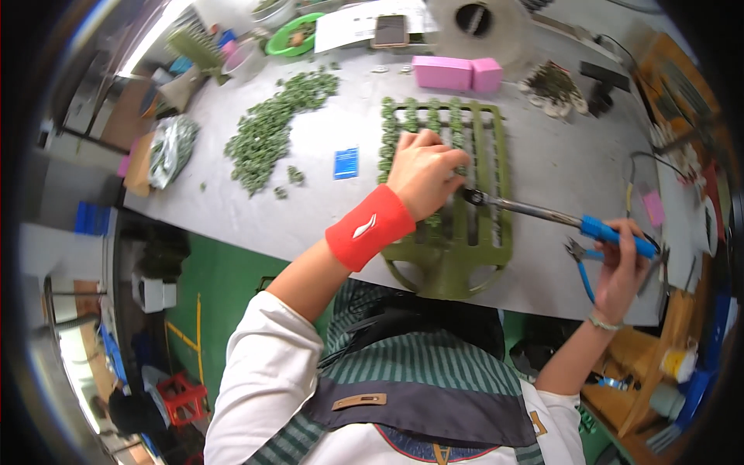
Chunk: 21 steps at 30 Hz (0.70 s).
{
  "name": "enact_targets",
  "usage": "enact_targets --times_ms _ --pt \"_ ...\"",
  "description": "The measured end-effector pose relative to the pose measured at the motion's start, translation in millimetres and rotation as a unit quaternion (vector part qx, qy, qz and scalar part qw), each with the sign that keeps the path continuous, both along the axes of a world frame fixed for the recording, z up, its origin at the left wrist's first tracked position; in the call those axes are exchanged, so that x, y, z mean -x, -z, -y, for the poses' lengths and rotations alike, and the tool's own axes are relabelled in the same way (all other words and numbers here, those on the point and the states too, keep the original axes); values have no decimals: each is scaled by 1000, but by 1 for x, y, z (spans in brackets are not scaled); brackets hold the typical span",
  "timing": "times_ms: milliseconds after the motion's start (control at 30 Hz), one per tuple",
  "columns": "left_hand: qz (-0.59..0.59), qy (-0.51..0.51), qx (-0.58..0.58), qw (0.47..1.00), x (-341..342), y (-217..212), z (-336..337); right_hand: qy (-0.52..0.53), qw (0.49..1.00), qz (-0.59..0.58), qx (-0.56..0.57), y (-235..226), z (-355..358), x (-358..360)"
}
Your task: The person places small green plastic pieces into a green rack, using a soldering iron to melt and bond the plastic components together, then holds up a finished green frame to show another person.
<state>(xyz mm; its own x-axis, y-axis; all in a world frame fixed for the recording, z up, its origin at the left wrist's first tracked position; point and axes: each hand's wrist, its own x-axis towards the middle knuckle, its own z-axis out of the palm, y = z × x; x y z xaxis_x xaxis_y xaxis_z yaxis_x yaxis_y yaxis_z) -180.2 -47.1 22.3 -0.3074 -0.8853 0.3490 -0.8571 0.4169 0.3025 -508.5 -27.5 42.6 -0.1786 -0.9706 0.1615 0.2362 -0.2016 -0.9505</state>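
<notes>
An olive-green slotted rack (453, 267) with a rounded grip end lies in front of me, rows of small green parts (411, 116) filling its left slots. My left hand (426, 172), its wrist in a red band, is over the rack with fingers pinched together. What lies between those fingertips is hidden. Wrapped around the blue grip of a ratchet wrench (535, 211) is my right hand (620, 275). The wrench slants left across the rack, its dark head by my left fingertips. Blue-handled pliers (583, 270) lie beside my right hand.
A heap of loose green parts (271, 128) spreads over the left of the table, near a blue card (346, 163). Pink blocks (442, 74), a phone (390, 31) and dirty gloves (554, 87) sit behind the rack. A plastic bag (172, 149) stands at the left edge.
</notes>
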Motion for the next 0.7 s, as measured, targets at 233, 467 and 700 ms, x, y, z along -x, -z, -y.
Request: enact_targets --times_ms 233,467,700 --pt "-40 -222 -97 969 -151 2 -26 -10 1000 -9 8 -4 -4 -6" --pt "137 -224 -71 962 -231 41 -76 -12 1000 -17 15 -8 -6 -11" --pt "-277 -275 -111 914 -170 9 -57 -19 999 -31 24 -8 -8 -5"
